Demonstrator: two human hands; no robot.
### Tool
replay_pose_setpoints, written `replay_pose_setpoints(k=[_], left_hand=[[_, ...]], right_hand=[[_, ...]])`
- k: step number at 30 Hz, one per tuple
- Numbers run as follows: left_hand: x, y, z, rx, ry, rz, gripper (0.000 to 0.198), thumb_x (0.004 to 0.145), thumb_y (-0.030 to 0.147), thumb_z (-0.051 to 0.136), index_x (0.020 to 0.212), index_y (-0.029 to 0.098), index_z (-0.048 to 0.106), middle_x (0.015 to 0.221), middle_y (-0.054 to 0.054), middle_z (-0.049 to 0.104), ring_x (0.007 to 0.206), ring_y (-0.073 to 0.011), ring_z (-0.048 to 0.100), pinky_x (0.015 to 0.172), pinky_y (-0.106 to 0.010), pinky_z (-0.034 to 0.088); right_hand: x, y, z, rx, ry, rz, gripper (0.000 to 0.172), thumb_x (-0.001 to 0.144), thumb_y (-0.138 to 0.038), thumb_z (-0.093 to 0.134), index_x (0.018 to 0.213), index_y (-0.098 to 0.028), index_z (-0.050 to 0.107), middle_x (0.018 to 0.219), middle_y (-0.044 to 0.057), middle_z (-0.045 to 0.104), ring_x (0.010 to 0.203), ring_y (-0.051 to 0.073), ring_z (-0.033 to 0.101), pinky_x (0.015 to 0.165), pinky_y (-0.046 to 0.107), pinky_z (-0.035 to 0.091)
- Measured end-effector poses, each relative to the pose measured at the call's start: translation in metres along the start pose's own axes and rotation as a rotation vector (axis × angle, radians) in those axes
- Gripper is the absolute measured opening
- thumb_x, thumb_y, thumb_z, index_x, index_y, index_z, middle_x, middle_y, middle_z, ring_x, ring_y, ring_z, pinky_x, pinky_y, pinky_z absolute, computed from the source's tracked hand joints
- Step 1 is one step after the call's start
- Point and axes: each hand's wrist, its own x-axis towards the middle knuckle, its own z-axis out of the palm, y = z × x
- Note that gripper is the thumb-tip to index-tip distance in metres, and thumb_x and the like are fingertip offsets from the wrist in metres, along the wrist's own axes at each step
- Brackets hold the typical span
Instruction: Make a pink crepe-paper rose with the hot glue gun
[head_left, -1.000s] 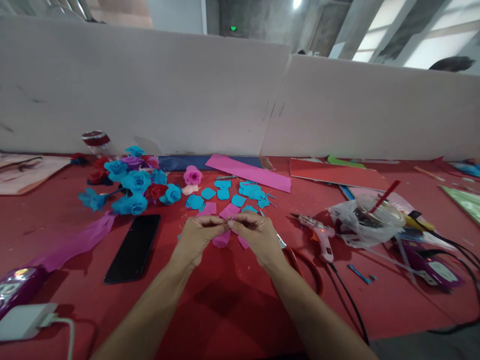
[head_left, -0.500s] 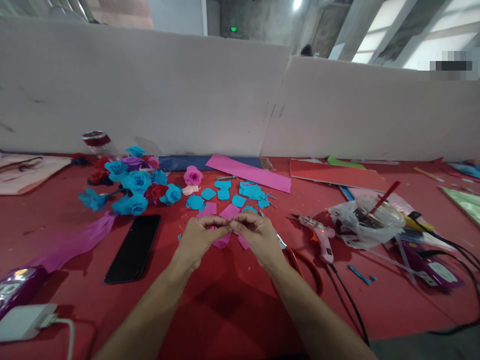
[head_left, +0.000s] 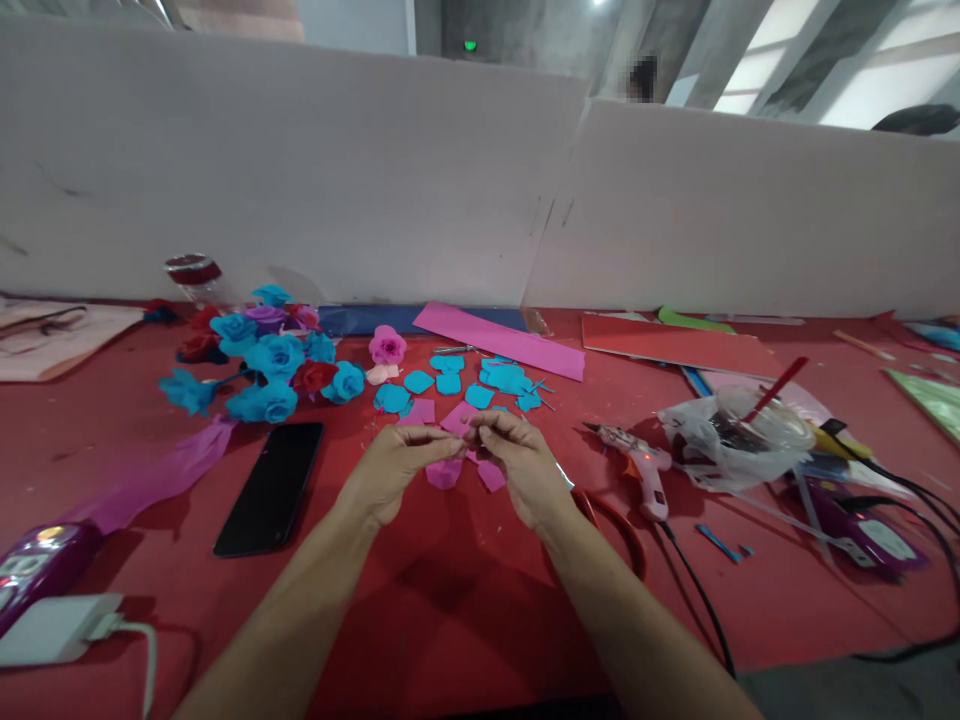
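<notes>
My left hand [head_left: 395,467] and my right hand [head_left: 517,462] meet fingertip to fingertip above the red table [head_left: 450,620]. Fingers and thumb are pinched on each, and whatever lies between them is too small to make out. Pink paper pieces [head_left: 444,474] lie below and behind the fingers. Just beyond are several blue paper petals [head_left: 504,377] and a pink paper flower [head_left: 388,345]. Red-handled scissors [head_left: 619,535] lie partly under my right wrist.
A pink glue gun [head_left: 646,470] and a bagged cup [head_left: 750,430] stand right. At left are a black phone [head_left: 271,490], a bunch of paper flowers [head_left: 274,360] and a white charger [head_left: 56,628]. A white partition [head_left: 300,180] runs behind.
The fingers of my right hand have shifted and lifted slightly, and more of the pink pieces shows below. The view has tilted a little.
</notes>
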Motion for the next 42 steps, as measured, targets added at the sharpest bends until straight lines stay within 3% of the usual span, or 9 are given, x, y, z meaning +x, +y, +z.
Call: replay_pose_setpoints(k=[5,9,14,19,26,31,37,42], left_hand=[[0.000,-0.003,0.004,-0.016,0.025,-0.004,0.008,0.064,0.025,0.074,0.071,0.020,0.075,0.076,-0.004,0.073,0.076,-0.0151,0.063,0.076,-0.026,0.045],[-0.001,-0.004,0.007,-0.075,0.001,-0.036,0.009,0.063,0.024,0.075,0.070,0.019,0.074,0.075,-0.004,0.072,0.074,-0.0131,0.062,0.075,-0.024,0.044],[0.000,-0.001,0.005,-0.260,-0.125,-0.213,0.011,0.068,0.024,0.073,0.074,0.015,0.072,0.075,-0.004,0.068,0.067,-0.0101,0.058,0.065,-0.023,0.044],[0.003,0.000,0.003,-0.400,-0.165,-0.367,0.005,0.071,0.017,0.068,0.074,0.013,0.068,0.074,-0.005,0.067,0.068,-0.0122,0.060,0.064,-0.025,0.047],[0.004,-0.005,0.005,-0.418,-0.102,-0.350,0.009,0.066,0.015,0.073,0.073,0.013,0.067,0.068,-0.002,0.066,0.064,-0.0096,0.060,0.069,-0.025,0.049],[0.003,-0.003,0.005,-0.414,-0.063,-0.330,0.011,0.063,0.017,0.076,0.071,0.013,0.068,0.064,0.000,0.064,0.062,-0.0089,0.058,0.068,-0.025,0.048],[0.002,-0.004,0.007,-0.344,-0.073,-0.235,0.013,0.065,0.021,0.076,0.072,0.014,0.069,0.066,-0.001,0.064,0.061,-0.0092,0.056,0.061,-0.024,0.045],[0.000,-0.006,0.011,-0.417,-0.062,-0.254,0.015,0.066,0.022,0.076,0.077,0.015,0.069,0.072,-0.001,0.063,0.061,-0.0080,0.056,0.063,-0.024,0.048]], right_hand=[[-0.002,-0.001,0.002,-0.118,-0.011,-0.092,0.008,0.070,-0.027,0.069,0.072,-0.020,0.066,0.070,-0.002,0.059,0.068,0.011,0.051,0.068,0.026,0.039],[0.000,-0.001,0.001,-0.120,-0.001,-0.077,0.010,0.071,-0.028,0.069,0.068,-0.019,0.066,0.064,-0.003,0.057,0.063,0.010,0.048,0.065,0.025,0.038],[0.003,0.001,-0.001,-0.005,-0.025,0.015,0.016,0.067,-0.031,0.072,0.065,-0.018,0.065,0.062,-0.003,0.057,0.060,0.010,0.049,0.064,0.025,0.039],[0.004,0.001,-0.002,0.008,-0.006,0.018,0.018,0.065,-0.032,0.074,0.063,-0.017,0.063,0.062,-0.003,0.056,0.059,0.009,0.047,0.062,0.024,0.037],[0.004,0.002,-0.003,-0.011,-0.005,0.000,0.015,0.068,-0.032,0.072,0.067,-0.018,0.066,0.064,-0.003,0.056,0.061,0.009,0.047,0.063,0.025,0.038],[0.004,0.002,-0.002,-0.009,0.085,0.012,0.016,0.068,-0.033,0.067,0.077,-0.020,0.069,0.071,0.000,0.062,0.069,0.013,0.054,0.068,0.026,0.041],[0.001,0.001,0.001,-0.154,0.049,-0.068,0.010,0.069,-0.030,0.069,0.070,-0.020,0.067,0.068,-0.002,0.060,0.065,0.011,0.050,0.067,0.025,0.041],[0.003,0.002,-0.001,-0.133,0.049,-0.089,0.013,0.071,-0.031,0.067,0.070,-0.018,0.065,0.068,-0.001,0.059,0.066,0.012,0.050,0.067,0.025,0.041]])
